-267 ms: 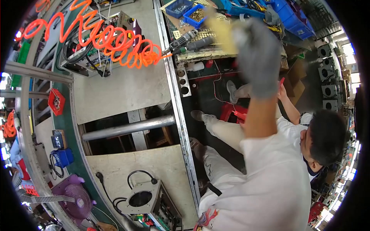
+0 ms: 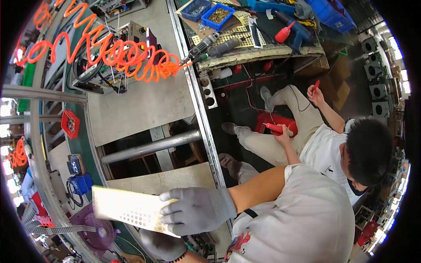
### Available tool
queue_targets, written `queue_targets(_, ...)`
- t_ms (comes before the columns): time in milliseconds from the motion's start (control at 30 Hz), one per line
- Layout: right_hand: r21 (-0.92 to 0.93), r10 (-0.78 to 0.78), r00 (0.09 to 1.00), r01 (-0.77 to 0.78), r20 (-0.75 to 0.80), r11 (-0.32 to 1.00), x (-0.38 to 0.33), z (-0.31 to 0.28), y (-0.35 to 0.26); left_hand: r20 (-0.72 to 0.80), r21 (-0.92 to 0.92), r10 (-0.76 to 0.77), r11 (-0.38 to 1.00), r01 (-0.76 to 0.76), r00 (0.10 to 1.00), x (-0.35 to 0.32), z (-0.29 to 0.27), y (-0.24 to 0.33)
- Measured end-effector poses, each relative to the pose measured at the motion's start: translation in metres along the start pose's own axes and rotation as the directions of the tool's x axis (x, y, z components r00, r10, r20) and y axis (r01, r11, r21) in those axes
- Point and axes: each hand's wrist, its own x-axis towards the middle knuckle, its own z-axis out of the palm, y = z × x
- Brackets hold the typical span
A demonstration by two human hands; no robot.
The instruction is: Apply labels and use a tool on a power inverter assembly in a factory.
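My right hand [image 2: 197, 211], in a grey glove, grips one end of a pale yellow perforated sheet [image 2: 127, 207] between thumb and fingers. The sheet stretches leftward, with rows of round holes toward its lower part. Beneath it, my gloved left hand [image 2: 161, 246] reaches in from the lower edge, a beaded bracelet at the wrist. Its fingers are mostly hidden, so what it touches does not show. An opened metal device [image 2: 204, 245] with a circuit board lies below both hands, largely covered by them and the sheet.
A co-worker [image 2: 324, 140] sits at right holding red-handled tools. The bench beyond carries blue bins [image 2: 218, 16] of small fasteners, power drivers [image 2: 202, 46] and a red bottle [image 2: 284, 33]. An orange coiled hose [image 2: 131, 57] hangs over another device. A purple fan [image 2: 98, 232] stands at left.
My right hand has swung from above the far bench down to the near device, carrying the yellow sheet. The left hand has come further into view. The co-worker's hands are now uncovered.
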Motion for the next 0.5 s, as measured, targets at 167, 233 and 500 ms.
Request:
queue_targets(167, 0.096, 0.136, 0.979, -0.152, 0.154, 0.984, -0.042, -0.039, 0.062, -0.167, 0.603, 0.302, 0.784, -0.145, 0.939, 0.003, -0.016, -0.005)
queue_targets(233, -0.324, 0.426, 0.832, -0.537, -0.354, 0.779, -0.061, -0.112, 0.156, -0.224, 0.711, 0.451, 0.682, -0.171, 0.864, -0.005, -0.03, -0.012)
queue_targets(500, -0.788, 0.857, 0.181, -0.515, -0.483, -0.336, -0.121, -0.327, 0.422, -0.28, 0.806, 0.447, 0.591, -0.045, 0.85, -0.033, -0.06, -0.012)
